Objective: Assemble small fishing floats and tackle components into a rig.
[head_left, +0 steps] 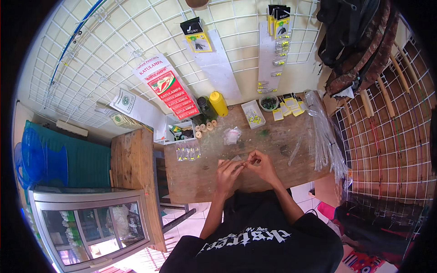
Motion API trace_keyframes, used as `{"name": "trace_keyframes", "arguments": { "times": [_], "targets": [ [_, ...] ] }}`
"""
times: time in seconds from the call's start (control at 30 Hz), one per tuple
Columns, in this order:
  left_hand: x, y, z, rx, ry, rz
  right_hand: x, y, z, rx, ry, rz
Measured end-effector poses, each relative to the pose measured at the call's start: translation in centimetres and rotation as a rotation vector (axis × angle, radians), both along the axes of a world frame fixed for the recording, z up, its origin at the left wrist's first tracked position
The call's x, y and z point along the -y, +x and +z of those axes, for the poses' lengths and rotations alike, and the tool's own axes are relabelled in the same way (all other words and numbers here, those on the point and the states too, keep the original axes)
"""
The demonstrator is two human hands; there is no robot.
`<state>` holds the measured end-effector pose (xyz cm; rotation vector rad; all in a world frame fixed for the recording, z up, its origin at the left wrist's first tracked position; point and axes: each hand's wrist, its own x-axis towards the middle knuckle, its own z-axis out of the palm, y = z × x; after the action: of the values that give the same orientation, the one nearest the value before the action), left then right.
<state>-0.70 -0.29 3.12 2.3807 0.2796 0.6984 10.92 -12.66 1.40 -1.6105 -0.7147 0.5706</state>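
Observation:
Over the wooden table (pixel 268 136) my two hands meet, fingertips almost touching. My left hand (pixel 227 174) is closed in a pinch, and a bit of clear plastic (pixel 236 158), perhaps a small bag, sticks up beside its fingers. Thumb and forefinger of my right hand (pixel 261 166) pinch together against the left fingertips; what lies between them is too small to make out. Just beyond the hands is a pile of small clear plastic bags (pixel 232 135). Several small filled packets with yellow bits (pixel 188 153) lie in a row to the left.
At the back stand a white tray of yellow-green pieces (pixel 255 116), a tub of dark pieces (pixel 269 103), a yellow bottle (pixel 218 103) and wooden spools (pixel 207 127). Yellow-black packets (pixel 290 105) and long clear plastic sleeves (pixel 321 136) lie right. A glass-fronted cabinet (pixel 93 223) is lower left.

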Motion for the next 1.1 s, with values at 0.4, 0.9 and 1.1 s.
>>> {"name": "trace_keyframes", "arguments": {
  "times": [0.4, 0.9, 1.1],
  "targets": [
    [-0.5, -0.8, -2.1, 0.003, -0.352, 0.228, -8.1, 13.9, -4.5, 0.655, -0.386, -0.3],
    [-1.9, -6.1, -3.3, 0.111, -0.975, 0.625, -12.2, 19.5, -12.0, 1.267, -0.854, 0.128],
    [-1.7, -6.2, -3.3, 0.145, -0.997, 0.63, -11.6, 19.3, -11.1, 1.201, -0.758, 0.005]
  ]
}}
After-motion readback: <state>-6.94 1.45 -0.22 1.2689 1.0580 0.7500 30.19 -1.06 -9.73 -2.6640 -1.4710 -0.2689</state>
